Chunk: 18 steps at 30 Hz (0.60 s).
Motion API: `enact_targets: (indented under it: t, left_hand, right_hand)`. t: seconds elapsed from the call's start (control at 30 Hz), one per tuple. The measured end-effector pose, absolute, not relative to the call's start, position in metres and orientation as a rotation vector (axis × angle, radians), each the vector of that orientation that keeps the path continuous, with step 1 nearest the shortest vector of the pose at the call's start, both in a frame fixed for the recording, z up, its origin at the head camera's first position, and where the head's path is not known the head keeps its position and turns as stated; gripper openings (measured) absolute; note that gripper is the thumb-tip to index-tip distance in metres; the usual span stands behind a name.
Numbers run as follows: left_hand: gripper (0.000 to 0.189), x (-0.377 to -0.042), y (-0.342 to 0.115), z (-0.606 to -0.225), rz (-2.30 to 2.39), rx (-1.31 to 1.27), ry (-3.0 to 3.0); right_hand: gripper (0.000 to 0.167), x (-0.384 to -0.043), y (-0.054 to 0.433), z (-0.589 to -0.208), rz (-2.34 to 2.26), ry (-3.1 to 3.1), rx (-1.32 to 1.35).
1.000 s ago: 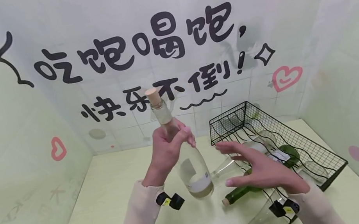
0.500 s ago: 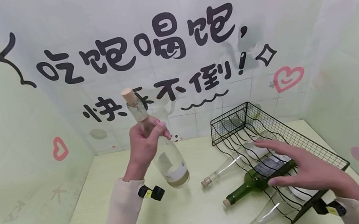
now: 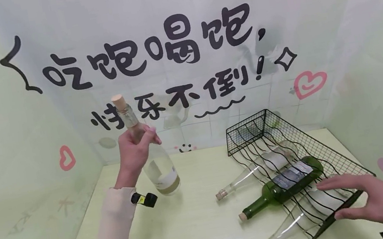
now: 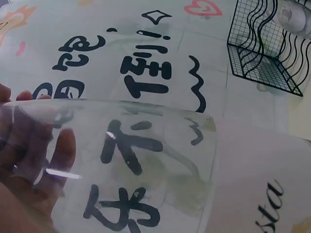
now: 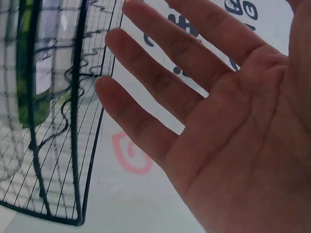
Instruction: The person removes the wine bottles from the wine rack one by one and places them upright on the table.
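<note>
My left hand [image 3: 137, 147] grips a clear glass bottle [image 3: 159, 167] by its neck and holds it tilted over the left of the table, cork up. A pale label with dark script wraps its lower part, partly visible in the left wrist view. My right hand [image 3: 377, 198] is empty, fingers spread, by the near right corner of the black wire rack [image 3: 323, 148]. In the rack lie a green bottle [image 3: 293, 182] and two clear bottles, one behind it [image 3: 257, 170] and one in front [image 3: 289, 225], all corked, necks pointing left.
The pale wooden table [image 3: 202, 227] is boxed in by printed walls at the back and both sides. Large dark characters cover the back wall [image 3: 141, 1]. The rack's wavy wires and mesh side stand at the table's right.
My left hand has carried the clear bottle leftward, away from the rack. My right hand has drawn back to the right, from above the bottles to the rack's near corner.
</note>
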<state>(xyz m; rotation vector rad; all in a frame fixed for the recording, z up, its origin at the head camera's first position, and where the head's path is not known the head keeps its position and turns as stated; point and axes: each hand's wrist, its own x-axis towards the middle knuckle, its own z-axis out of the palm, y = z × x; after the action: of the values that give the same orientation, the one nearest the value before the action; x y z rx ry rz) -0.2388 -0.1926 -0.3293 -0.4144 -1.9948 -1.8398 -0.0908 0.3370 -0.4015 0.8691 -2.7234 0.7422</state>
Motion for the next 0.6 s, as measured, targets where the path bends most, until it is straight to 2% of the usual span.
enact_targets:
  t: [0.27, 0.6]
  left_hand:
    - [0.014, -0.255, -0.221, -0.339, -1.849, -0.335, -1.968]
    - [0.013, -0.281, -0.258, -0.346, -1.780, -0.172, -2.004]
  right_hand:
    - [0.033, -0.090, 0.353, -0.420, 0.855, -2.731, 0.897]
    - [0.039, -0.090, 0.351, -0.430, 0.903, -2.605, 0.936]
